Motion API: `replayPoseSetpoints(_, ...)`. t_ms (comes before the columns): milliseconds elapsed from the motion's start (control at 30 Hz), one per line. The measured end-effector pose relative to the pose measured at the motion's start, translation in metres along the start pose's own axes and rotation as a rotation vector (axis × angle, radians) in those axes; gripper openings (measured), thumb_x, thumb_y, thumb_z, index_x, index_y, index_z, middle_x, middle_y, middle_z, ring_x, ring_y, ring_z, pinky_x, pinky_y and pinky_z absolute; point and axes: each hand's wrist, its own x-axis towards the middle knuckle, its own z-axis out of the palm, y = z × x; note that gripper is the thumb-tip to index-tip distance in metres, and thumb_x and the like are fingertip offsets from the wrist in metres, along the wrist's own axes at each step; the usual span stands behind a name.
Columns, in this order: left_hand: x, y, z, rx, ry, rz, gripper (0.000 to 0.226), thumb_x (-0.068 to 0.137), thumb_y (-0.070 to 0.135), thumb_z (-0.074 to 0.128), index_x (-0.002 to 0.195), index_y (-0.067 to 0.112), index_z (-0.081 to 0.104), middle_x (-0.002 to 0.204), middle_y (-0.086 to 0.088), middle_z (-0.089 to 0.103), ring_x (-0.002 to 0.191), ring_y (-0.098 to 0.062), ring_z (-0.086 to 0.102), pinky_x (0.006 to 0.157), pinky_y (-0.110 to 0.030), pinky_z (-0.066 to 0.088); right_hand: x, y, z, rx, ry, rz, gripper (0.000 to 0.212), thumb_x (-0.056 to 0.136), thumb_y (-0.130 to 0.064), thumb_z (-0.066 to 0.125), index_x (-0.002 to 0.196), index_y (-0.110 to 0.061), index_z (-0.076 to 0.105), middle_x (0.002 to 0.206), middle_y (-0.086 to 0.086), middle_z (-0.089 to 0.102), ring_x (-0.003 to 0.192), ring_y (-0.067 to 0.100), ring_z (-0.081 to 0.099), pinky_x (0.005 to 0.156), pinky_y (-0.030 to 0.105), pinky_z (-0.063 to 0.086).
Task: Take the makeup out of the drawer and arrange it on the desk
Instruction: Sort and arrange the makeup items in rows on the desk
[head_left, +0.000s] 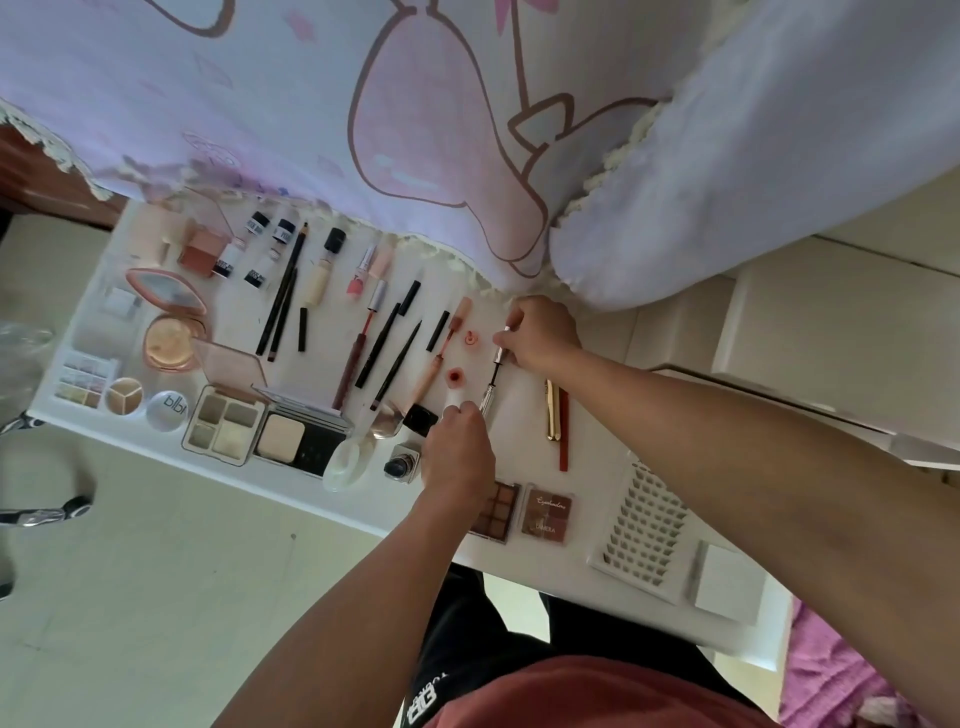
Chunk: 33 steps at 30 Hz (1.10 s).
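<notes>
Makeup lies in rows on the white desk. My right hand pinches the silver cap of a mascara wand, and the dark wand points down toward a silver mascara tube. My left hand is curled at the tube's lower end and seems to hold it. A white tip sticks out above its fingers. Two small red pots sit between the hands. A gold tube and a red pencil lie to the right.
Pencils and liners, compacts, eyeshadow palettes and a lash tray cover the desk. A white box sits at the near right corner. A pink-patterned cloth hangs over the far edge. White drawers stand on the right.
</notes>
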Motion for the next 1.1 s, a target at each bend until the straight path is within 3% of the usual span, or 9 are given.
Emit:
replayPoseSetpoints(200,-0.002,-0.001,0.000,0.006,-0.016,0.012,0.018,0.091,0.006,0.055,0.109,0.004,0.051,0.111,-0.012,0.057,0.098,-0.033,0.060,0.067,-0.032,0.035,-0.002,-0.002,-0.007,-0.018,0.001,-0.006,0.023,0.080,-0.023,0.075,0.089,-0.005,0.063,0.091,0.012,0.069,0.083,0.029,0.069,0.081,0.046,0.057)
replayPoseSetpoints(400,-0.014,0.000,-0.004,0.018,-0.021,0.066,0.021,0.090,0.005,0.056,0.109,0.005,0.048,0.115,-0.011,0.050,0.092,-0.032,0.062,0.064,-0.032,0.040,-0.022,0.003,-0.022,-0.038,0.017,-0.044,0.019,0.084,-0.029,0.071,0.087,-0.016,0.058,0.094,0.008,0.069,0.086,0.029,0.069,0.081,0.043,0.057)
replayPoseSetpoints(533,-0.026,0.002,-0.012,0.051,-0.016,0.177,0.023,0.090,0.003,0.053,0.112,0.005,0.049,0.113,-0.011,0.048,0.089,-0.031,0.061,0.064,-0.032,0.041,-0.048,0.021,-0.036,-0.133,0.054,-0.039,0.017,0.086,-0.030,0.068,0.093,-0.014,0.067,0.096,0.003,0.069,0.089,0.022,0.066,0.079,0.034,0.054)
replayPoseSetpoints(833,-0.050,-0.016,-0.019,0.173,-0.076,0.391,0.017,0.090,0.003,0.046,0.105,0.007,0.051,0.107,-0.010,0.054,0.088,-0.030,0.059,0.065,-0.033,0.039,-0.116,0.060,-0.029,-0.272,-0.031,-0.037,0.014,0.089,-0.031,0.064,0.099,-0.021,0.066,0.092,-0.004,0.070,0.081,0.016,0.064,0.068,0.029,0.049)
replayPoseSetpoints(933,-0.058,-0.030,-0.016,0.212,-0.115,0.422,0.017,0.092,0.006,0.045,0.107,0.008,0.052,0.107,-0.009,0.056,0.091,-0.029,0.059,0.066,-0.032,0.040,-0.138,0.069,-0.017,-0.388,-0.081,-0.116,0.022,0.091,-0.036,0.060,0.108,-0.021,0.064,0.101,-0.005,0.065,0.094,0.017,0.061,0.072,0.029,0.045)
replayPoseSetpoints(1100,-0.067,-0.063,-0.009,0.290,-0.167,0.482,0.023,0.094,0.014,0.045,0.117,0.012,0.050,0.109,-0.008,0.056,0.094,-0.027,0.059,0.069,-0.030,0.037,-0.167,0.073,0.022,-0.565,-0.170,-0.266,0.070,0.087,-0.051,0.059,0.146,-0.021,0.036,0.143,-0.002,0.038,0.133,0.016,0.031,0.095,0.032,0.040)
